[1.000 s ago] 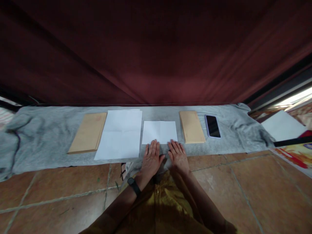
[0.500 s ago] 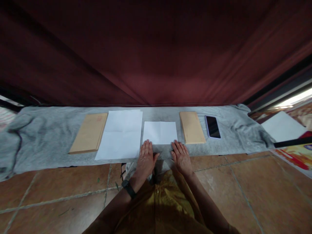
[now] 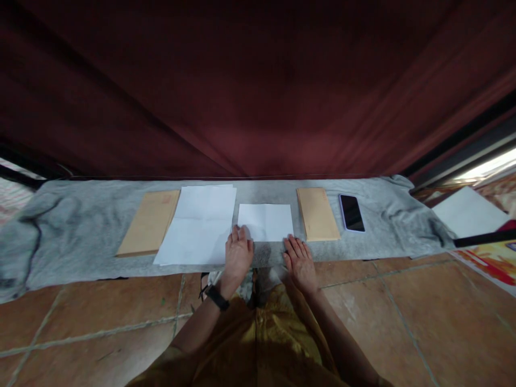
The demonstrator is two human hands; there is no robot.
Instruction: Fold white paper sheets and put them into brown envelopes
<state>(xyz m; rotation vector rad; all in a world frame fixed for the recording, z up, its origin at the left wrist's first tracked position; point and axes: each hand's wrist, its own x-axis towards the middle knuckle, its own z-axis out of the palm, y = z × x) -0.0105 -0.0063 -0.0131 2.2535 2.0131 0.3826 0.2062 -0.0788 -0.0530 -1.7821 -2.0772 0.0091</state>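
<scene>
While both hands lay flat at its near edge, the folded white sheet (image 3: 265,222) sat just beyond the fingertips, on the grey cloth (image 3: 80,226) spread over the tiled floor (image 3: 382,312).

Item, left hand (image 3: 237,253): fingers (image 3: 238,236) pressed together, palm down, tips resting on the sheet's near left corner; nothing pinched. A black wristband (image 3: 217,297) was on that wrist.

Item, right hand (image 3: 300,262): fingers (image 3: 296,246) slightly spread, palm down on the cloth, tips touching or just short of the sheet's near right corner; which of the two could not be told. Nothing held.

Item, larger white sheets (image 3: 199,224): just left of the left fingers, their right edge meeting that hand.

Item, brown envelopes (image 3: 149,222): well left of the left fingers, beside the larger sheets.

Item, second brown envelopes (image 3: 317,213): just beyond and right of the right fingers, near the folded sheet but apart from it.

Item, phone (image 3: 351,213): further right of the right fingers, screen dark, face up.

Item, maroon curtain (image 3: 258,91): hanging well beyond all fingertips, behind the cloth.

Judgement: the step in hand appeared to be flattening or squaring the folded sheet at its two near corners. A further fold or a lift would call for a fingertip slid under the near edge, since the sheet lay flush on soft cloth and neither hand had a grip on it.
</scene>
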